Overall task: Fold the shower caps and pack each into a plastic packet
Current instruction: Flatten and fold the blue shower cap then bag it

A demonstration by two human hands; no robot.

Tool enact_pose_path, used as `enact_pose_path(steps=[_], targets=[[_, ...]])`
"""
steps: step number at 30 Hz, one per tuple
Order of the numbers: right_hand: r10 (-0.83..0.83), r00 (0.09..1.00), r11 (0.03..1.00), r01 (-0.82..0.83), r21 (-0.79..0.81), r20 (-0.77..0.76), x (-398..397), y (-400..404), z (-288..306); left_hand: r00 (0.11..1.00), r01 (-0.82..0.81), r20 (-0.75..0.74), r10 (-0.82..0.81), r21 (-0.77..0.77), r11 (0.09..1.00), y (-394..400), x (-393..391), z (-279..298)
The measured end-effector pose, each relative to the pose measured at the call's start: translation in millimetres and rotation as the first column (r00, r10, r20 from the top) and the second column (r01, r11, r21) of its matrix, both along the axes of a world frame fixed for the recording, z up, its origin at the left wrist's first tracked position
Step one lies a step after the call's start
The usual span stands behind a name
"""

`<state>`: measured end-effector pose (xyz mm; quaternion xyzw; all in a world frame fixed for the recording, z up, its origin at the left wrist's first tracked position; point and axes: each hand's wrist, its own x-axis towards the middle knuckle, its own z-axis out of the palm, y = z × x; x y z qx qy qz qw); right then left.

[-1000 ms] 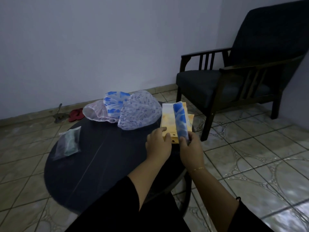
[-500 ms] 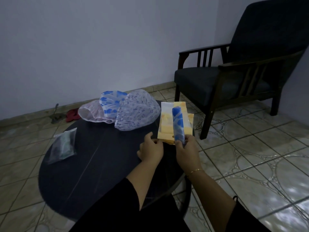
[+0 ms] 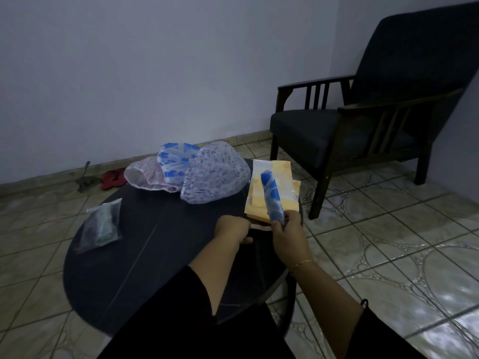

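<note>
Gripping the rolled blue-patterned shower cap in my right hand, my left hand pinches the stacked orange-and-clear plastic packets at the round dark table's right edge; next, open one packet's mouth.

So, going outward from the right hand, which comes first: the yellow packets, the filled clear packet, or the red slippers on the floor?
1. Yellow packets: on the table just beyond the right hand, which holds the rolled blue cap.
2. Filled clear packet: far left side of the table.
3. Red slippers: on the floor by the wall, back left.
</note>
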<state>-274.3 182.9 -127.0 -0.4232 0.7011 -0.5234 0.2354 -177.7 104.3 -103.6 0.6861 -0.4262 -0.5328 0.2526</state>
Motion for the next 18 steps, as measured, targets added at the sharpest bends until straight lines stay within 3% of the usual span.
enact_pose_path(steps=[4,10,15,18], targets=[[-0.016,0.999,1.000,0.016,0.008,-0.029,0.7,0.0,0.4,0.997,0.045,0.053,-0.048,0.062,0.997,-3.2,21.5,0.2],[-0.006,0.997,0.999,0.010,0.048,-0.077,4.7,2.4,-0.6,0.989,0.020,0.150,-0.005,-0.100,0.995,-3.6,75.0,-16.0],[0.033,0.990,0.999,-0.032,0.004,-0.138,23.7,9.0,1.7,0.879,0.031,0.477,-0.002,-0.054,0.998,-0.9,123.5,-13.4],[0.051,0.989,0.995,-0.062,-0.076,-0.142,44.6,14.0,-1.0,0.781,0.071,0.620,0.067,-0.195,0.978,17.5,139.4,-12.8]])
